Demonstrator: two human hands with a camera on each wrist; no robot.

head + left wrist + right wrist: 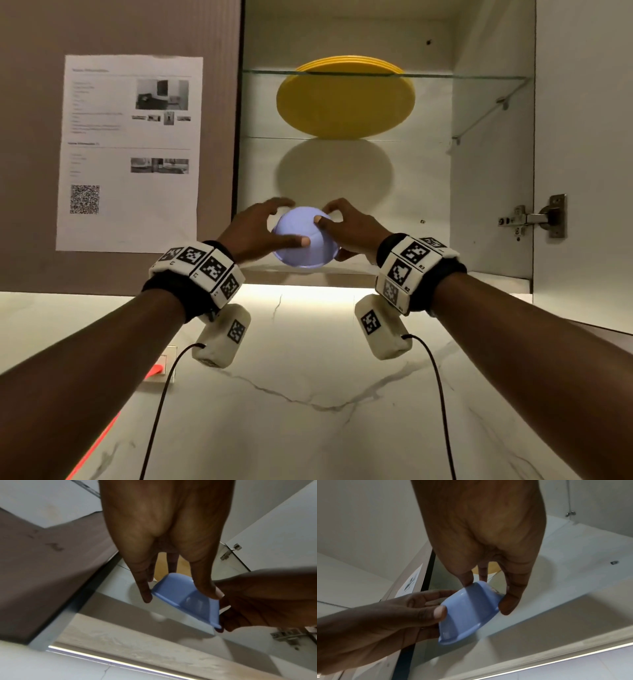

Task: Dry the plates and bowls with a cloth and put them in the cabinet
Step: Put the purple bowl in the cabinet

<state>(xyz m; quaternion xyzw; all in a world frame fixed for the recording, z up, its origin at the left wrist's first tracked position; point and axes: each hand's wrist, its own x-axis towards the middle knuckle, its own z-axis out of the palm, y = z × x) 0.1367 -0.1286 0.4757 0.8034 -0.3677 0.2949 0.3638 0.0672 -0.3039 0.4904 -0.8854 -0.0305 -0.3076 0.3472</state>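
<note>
Left hand [253,233], right hand [346,233] raised, both gripping inverted blue bowl [303,240] at cabinet [493,171] edge.

Kitchen: wall cabinet [493,171], plates [346,102], marble counter [308,411].

A printed sheet [128,152] is taped to the brown wall [30,144]; below it, white marble tiling [308,394] is lit by a light strip [308,289].

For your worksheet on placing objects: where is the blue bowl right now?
In the head view the blue bowl sits centre frame at the cabinet's lower shelf edge, held between left hand and right hand, below the yellow plates.
</note>
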